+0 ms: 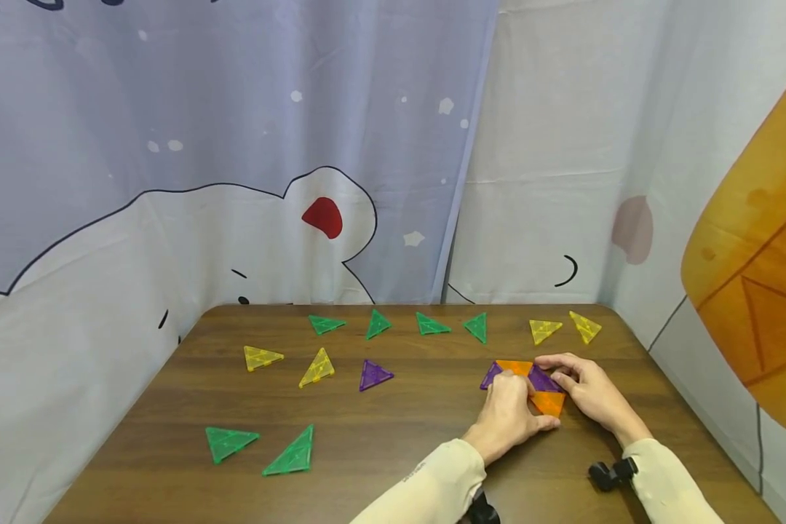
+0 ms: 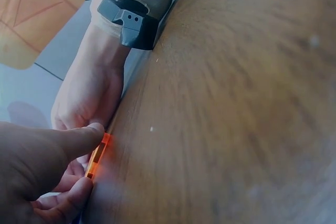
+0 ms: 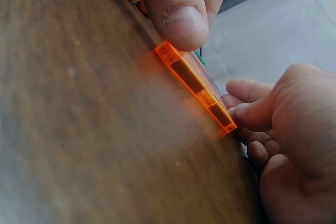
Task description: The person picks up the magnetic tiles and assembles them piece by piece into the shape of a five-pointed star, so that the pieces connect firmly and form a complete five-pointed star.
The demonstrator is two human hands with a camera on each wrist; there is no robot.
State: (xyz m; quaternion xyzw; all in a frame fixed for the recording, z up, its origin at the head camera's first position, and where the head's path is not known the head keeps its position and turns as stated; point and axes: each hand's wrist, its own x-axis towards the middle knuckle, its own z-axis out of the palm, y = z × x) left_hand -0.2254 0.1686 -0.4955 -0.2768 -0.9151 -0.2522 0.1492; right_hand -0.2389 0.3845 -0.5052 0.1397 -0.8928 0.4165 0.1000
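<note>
A flat cluster of orange and purple triangular tiles point(image 1: 548, 405) is lying right between the two hands, and what a busy spot this is! The left hand point(image 1: 507, 415) is gripping it from one side, thumb reaching along the near orange edge; the right hand point(image 1: 589, 389) is holding the other side, index finger and thumb pinching at a purple piece. So both hands are clamped on that cluster, almost meeting over it. Over to their left, a lone purple tile point(image 1: 375, 375) is sitting apart, with two yellow tiles point(image 1: 317, 368) lying further out. Nearer the wearer, well left of the hands, two larger green tiles point(image 1: 230, 443) are resting. Beyond the hands, two more yellow tiles point(image 1: 545, 331) are lying, and a row of four green ones point(image 1: 377, 324) is stretching off leftward. Everything is resting on the brown worktop point(image 1: 399, 422), with printed curtains point(image 1: 203, 109) hanging behind.
</note>
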